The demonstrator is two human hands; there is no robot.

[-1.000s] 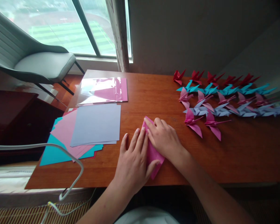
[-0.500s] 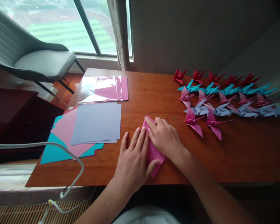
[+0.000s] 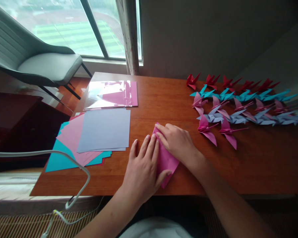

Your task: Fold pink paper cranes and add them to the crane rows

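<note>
A folded sheet of bright pink origami paper (image 3: 167, 162) lies on the table near its front edge, its point facing away from me. My left hand (image 3: 144, 168) rests flat along the paper's left side, fingers stretched out and thumb on the lower part. At the far tip, my right hand (image 3: 177, 140) has its index finger and thumb on the paper, with the other fingers curled. Both hands partly hide the folds. Right of them sit two magenta paper cranes (image 3: 228, 134), untouched.
Rows of red, turquoise, pink and lilac paper cranes (image 3: 221, 117) fill the table's right side. Loose coloured sheets (image 3: 104, 130) lie left, below a clear packet of paper (image 3: 134, 94). A white cable (image 3: 88, 178) loops past the wooden table's (image 3: 161, 99) left corner.
My right hand's fingers have shifted slightly at the paper's tip, and more of the paper shows on its right side. My left hand stays nearly where it was.
</note>
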